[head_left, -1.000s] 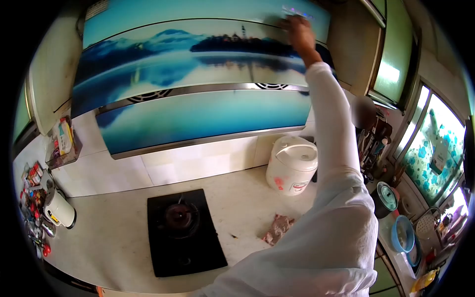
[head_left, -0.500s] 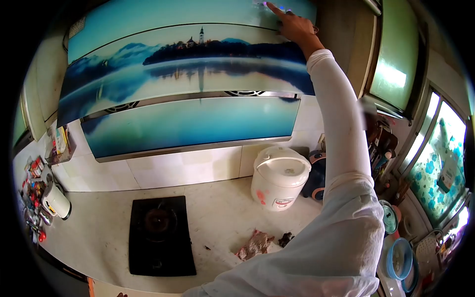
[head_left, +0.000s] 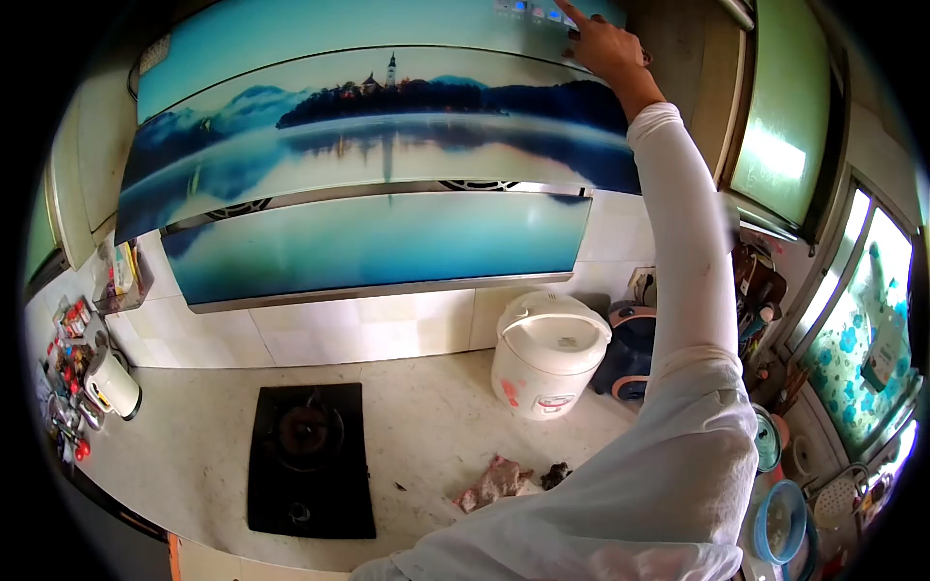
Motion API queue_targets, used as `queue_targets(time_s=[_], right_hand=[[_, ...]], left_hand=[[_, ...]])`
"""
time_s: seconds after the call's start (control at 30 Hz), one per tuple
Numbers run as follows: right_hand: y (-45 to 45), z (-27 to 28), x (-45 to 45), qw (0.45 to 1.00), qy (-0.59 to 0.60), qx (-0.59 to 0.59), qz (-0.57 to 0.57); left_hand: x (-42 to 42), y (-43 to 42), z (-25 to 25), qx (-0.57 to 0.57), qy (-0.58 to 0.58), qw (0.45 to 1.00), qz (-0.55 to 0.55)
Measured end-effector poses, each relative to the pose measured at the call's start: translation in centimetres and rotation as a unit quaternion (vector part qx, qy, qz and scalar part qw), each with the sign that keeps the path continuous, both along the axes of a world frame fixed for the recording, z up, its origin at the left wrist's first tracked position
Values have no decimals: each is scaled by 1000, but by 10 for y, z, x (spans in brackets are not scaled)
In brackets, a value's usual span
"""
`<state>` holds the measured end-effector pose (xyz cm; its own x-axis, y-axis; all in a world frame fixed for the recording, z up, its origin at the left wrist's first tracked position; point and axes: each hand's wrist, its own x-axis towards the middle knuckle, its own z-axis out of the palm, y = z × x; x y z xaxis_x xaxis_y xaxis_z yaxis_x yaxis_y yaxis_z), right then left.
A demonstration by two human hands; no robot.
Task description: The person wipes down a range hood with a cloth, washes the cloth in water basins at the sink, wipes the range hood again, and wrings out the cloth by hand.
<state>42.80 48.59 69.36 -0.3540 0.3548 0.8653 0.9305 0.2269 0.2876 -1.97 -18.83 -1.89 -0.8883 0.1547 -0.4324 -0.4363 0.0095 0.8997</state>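
1. You face a range hood (head_left: pixel 387 145) above the worktop's (head_left: pixel 417 416) back edge, its glass printed with a misty blue lake, mountains and a towered island.
2. Below, you see its teal lower panel (head_left: pixel 387 242), metal-edged along the bottom.
3. Near its upper right corner, your touch-control icons (head_left: pixel 520 6) glow blue and white.
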Motion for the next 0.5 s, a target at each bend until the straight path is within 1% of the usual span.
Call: queue_targets(time_s=[0.03,0.07,0.1,0.17,0.2,0.27,0.3,0.33,0.37,0.43,0.47,0.5], right_hand=[[-5,-1,3,999,8,-35,-15],[-7,-3,4,999,8,-36,-15],[-8,-4,6,999,-1,-44,-26],[-5,-7,9,998,-7,-53,-36],[0,-8,11,998,-10,-38,-39],[10,-10,15,999,-13,-24,-41],[15,-10,15,999,3,-1,-38],[14,-12,12,999,17,21,-31],[13,-14,9,1000,11,18,-23],[0,-20,0,991,72,82,81],[6,-23,-3,973,83,121,180],[14,-25,-10,956,84,182,216]], left_hand=[[7,11,16,-18,-20,999,25],[12,16,24,-37,-40,997,51],[10,13,20,-38,-40,997,51],[6,12,18,-45,0,999,21],[4,12,18,-46,1,999,21],[13,24,38,-69,-41,995,56],[4,22,32,-71,-41,995,58],[-6,21,23,-3,-61,997,44],[-6,14,10,64,-82,994,34],[1,12,1,20,-48,994,97],[7,10,-2,44,-42,995,77],[13,3,-2,67,-34,995,58]])
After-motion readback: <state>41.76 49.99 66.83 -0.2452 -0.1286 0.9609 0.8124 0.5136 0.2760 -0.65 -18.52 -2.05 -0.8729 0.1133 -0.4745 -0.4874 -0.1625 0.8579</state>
